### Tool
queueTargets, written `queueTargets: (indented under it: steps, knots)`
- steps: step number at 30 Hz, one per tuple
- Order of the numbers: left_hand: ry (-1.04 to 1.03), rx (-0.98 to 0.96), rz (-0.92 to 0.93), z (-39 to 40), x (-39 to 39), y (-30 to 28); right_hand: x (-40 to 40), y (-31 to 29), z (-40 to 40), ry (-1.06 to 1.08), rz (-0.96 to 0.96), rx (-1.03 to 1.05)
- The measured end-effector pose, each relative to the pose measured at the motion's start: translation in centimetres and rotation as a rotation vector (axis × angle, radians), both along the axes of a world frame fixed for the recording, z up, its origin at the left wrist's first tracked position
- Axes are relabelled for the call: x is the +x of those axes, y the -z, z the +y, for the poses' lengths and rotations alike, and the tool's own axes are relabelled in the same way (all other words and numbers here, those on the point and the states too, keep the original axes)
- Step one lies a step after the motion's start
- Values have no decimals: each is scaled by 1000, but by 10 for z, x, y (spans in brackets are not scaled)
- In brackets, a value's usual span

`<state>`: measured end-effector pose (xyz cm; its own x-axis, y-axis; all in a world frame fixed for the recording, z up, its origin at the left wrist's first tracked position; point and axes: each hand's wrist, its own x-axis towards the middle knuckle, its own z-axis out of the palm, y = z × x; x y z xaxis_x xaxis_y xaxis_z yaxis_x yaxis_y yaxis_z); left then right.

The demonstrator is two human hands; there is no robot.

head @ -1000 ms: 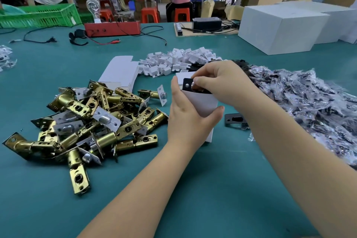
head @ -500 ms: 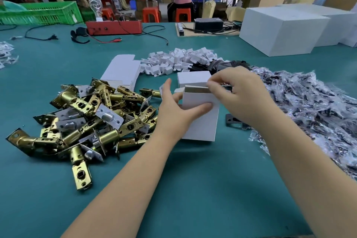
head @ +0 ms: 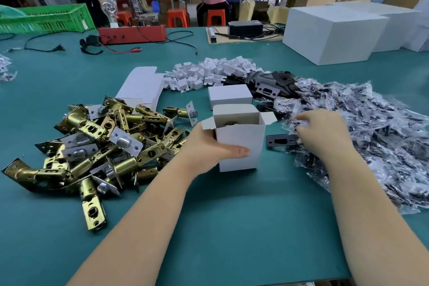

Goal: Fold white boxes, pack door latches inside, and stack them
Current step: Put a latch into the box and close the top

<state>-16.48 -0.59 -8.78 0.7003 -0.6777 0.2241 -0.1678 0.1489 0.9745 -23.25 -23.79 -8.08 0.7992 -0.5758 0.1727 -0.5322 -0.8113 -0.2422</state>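
Note:
A small white box [head: 241, 146] stands upright at the table's middle with its top flaps open and a brass part showing inside. My left hand [head: 209, 148] grips it, thumb across the front face. My right hand [head: 322, 134] rests fingers-down on the heap of clear plastic packets [head: 371, 127] to the right of the box; what its fingers hold is hidden. A black strike plate [head: 279, 142] lies flat between box and right hand. The pile of brass door latches [head: 99, 144] lies to the left. A closed white box [head: 229, 96] sits just behind the open one.
Flat unfolded box blanks [head: 142, 86] lie behind the latches. Small white card inserts [head: 209, 72] and black plates [head: 271, 83] are heaped further back. Large white cartons [head: 329, 30] stand at the back right, with a red device [head: 132, 34] and green crate [head: 46, 17] at the back left.
My right hand left the box top and moved right onto the packet heap. The box's flaps now stand open, and my left hand keeps holding it.

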Motion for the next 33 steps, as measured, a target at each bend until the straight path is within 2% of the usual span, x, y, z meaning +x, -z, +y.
queueTargets:
  steps: [4, 7, 17, 22, 28, 30, 33]
  knots:
    - [43, 40, 20, -4, -4, 0, 6, 5, 5, 38, 145, -122]
    - [53, 86, -4, -1, -4, -1, 11, 8, 7, 75, 132, -147]
    - [242, 202, -8, 10, -1, -8, 3, 11, 6, -6, -207, -2]
    - [189, 325, -104, 16, 0, -10, 5, 13, 6, -7, -178, 33]
    - [238, 356, -137, 17, -4, -15, 5, 14, 6, 4, -177, 41]
    - [246, 371, -145, 17, -4, -16, 4, 13, 7, -12, -246, 70]
    - [252, 384, -149, 16, -4, -15, -1, 7, 11, -95, -474, 221]
